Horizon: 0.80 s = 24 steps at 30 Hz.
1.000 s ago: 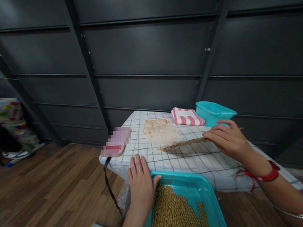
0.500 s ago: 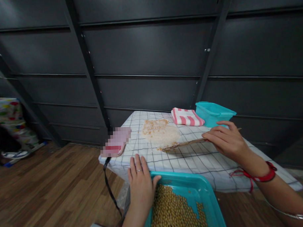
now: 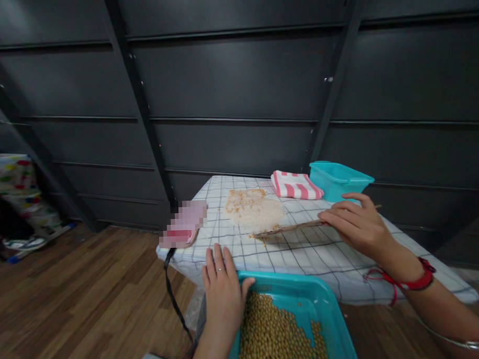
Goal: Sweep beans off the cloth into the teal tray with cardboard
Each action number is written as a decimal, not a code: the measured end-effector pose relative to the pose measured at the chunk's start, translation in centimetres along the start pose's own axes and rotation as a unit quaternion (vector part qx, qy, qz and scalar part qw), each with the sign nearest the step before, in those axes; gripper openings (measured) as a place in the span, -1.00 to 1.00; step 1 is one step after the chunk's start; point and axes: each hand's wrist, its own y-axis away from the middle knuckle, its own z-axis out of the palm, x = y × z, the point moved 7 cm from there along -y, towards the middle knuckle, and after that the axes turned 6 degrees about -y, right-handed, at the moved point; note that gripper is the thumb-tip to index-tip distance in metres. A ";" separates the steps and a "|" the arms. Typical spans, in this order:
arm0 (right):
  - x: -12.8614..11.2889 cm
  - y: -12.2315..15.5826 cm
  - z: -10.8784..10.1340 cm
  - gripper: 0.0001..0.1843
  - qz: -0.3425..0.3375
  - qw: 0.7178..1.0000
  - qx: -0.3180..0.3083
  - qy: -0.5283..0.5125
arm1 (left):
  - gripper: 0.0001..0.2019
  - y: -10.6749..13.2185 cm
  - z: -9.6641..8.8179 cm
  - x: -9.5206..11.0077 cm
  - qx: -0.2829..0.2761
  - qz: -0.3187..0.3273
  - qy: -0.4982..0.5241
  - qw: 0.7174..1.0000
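My right hand (image 3: 357, 225) is closed on a thin brown strip that looks like cardboard (image 3: 292, 228), its far end low over the cloth. Beyond that end lies a pile of white, rice-like grains (image 3: 260, 213), mixed with yellow kernels (image 3: 244, 197) at the back. A few yellow bits lie around the strip's tip. My left hand (image 3: 222, 295) lies flat with fingers stretched out at the table's front edge, its thumb over the rim of a turquoise tray (image 3: 338, 312). Round greenish-tan beans (image 3: 280, 330) cover much of the tray's bottom.
A white checked cloth (image 3: 313, 255) covers the table. At the back right are a folded pink-striped towel (image 3: 297, 185) and a turquoise basin (image 3: 337, 178). A blurred-out pink phone-like object (image 3: 184, 226) lies at the left edge, with a black strap (image 3: 170, 289) hanging below.
Very little differs. My right hand and the strip have shifted slightly left, and a few yellow bits now show on the near side of the strip's tip. My left hand stays put.
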 end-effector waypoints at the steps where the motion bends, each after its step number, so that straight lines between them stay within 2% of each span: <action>1: 0.0 0.0 -0.2 -0.81 0.001 1.000 0.004 -0.002 | -0.35 0.0 0.1 -0.1 -0.002 0.001 0.000 1.000; 6: 0.2 -0.2 -0.3 -0.84 0.005 0.999 0.025 0.031 | -0.31 0.1 0.4 -0.1 -0.005 0.032 -0.002 0.999; 11: 0.1 -0.2 0.7 -0.85 -0.006 0.999 0.011 0.046 | -0.32 0.1 0.1 -0.1 0.010 0.016 -0.008 1.000; 16: -0.2 0.2 0.0 -0.82 -0.010 1.000 0.001 0.014 | -0.34 -0.1 -0.1 0.0 0.009 0.001 0.000 1.000; 20: -0.1 0.1 -0.7 -0.82 -0.005 1.000 0.018 0.024 | -0.35 -0.2 -0.2 0.1 0.017 0.005 -0.015 1.000; 24: 0.4 -0.1 -0.1 -0.85 0.003 0.999 0.028 0.045 | -0.35 -0.1 -0.2 0.1 0.021 0.006 -0.019 1.000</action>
